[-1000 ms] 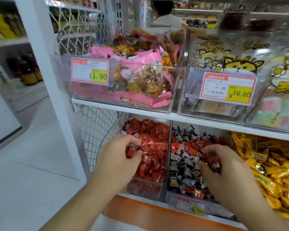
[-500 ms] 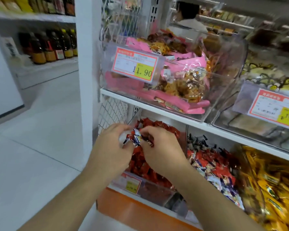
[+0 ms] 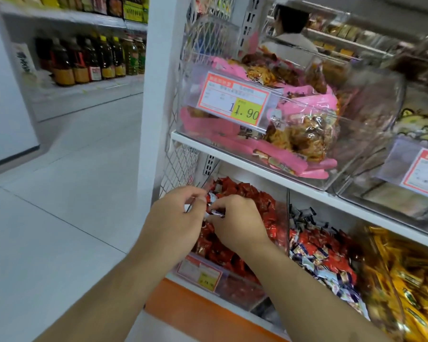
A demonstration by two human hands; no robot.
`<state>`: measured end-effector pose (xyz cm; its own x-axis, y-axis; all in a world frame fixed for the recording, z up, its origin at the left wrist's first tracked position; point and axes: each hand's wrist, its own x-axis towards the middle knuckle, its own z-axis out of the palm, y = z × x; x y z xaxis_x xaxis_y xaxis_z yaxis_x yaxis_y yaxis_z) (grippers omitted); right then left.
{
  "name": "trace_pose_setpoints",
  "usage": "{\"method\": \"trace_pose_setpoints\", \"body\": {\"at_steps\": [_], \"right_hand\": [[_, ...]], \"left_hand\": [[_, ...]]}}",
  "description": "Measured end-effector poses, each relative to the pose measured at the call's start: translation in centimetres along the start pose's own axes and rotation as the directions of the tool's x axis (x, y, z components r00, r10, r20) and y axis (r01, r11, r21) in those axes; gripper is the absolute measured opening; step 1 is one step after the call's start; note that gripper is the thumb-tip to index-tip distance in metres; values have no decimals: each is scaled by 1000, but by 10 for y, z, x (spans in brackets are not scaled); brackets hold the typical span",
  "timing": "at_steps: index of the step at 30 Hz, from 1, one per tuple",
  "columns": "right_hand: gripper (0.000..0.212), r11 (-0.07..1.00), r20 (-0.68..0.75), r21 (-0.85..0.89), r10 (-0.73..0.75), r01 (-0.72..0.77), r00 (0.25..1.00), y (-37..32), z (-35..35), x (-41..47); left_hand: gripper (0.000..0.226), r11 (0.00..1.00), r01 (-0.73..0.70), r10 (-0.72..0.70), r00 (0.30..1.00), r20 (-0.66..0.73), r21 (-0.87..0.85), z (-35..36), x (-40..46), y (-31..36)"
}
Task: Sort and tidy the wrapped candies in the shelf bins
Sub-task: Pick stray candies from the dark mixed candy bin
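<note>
Low in the frame, two bare forearms reach up to the lower shelf. The left hand (image 3: pixel 176 219) and the right hand (image 3: pixel 237 223) meet at centre, fingers curled, pinching a few small wrapped candies (image 3: pixel 213 206) between them — just above the bin of red candies (image 3: pixel 247 218). Right of it sits the mixed candy bin (image 3: pixel 324 257), then yellow packets (image 3: pixel 405 280). Above, a clear bin of pink snack bags (image 3: pixel 299 127) carries a price tag (image 3: pixel 235 102) — 11.90.

Bright, even store light — motion blur and wide-angle bending at edges.
</note>
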<state>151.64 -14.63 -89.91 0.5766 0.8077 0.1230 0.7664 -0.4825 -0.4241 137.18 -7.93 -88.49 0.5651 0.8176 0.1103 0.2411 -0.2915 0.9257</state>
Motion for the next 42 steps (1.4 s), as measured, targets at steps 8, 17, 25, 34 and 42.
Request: {"method": "trace_pose_setpoints", "body": {"at_steps": [8, 17, 25, 34, 42], "right_hand": [[14, 978, -119, 206, -7, 32, 993, -2, -26, -18], [12, 998, -324, 19, -47, 57, 945, 36, -97, -104], [44, 980, -209, 35, 201, -198, 957, 106, -102, -151], [16, 966, -222, 139, 244, -217, 944, 122, -103, -153], [17, 960, -200, 186, 247, -211, 948, 124, -102, -152]], "left_hand": [[25, 989, -101, 105, 994, -28, 107, 1, -3, 3], [24, 938, -258, 256, 966, 39, 230, 13, -18, 19], [24, 907, -320, 268, 941, 209, 275, 47, -32, 16], [20, 884, -238, 241, 969, 44, 401, 61, -2, -1], [36, 844, -180, 182, 982, 46, 505, 86, 29, -2]]}}
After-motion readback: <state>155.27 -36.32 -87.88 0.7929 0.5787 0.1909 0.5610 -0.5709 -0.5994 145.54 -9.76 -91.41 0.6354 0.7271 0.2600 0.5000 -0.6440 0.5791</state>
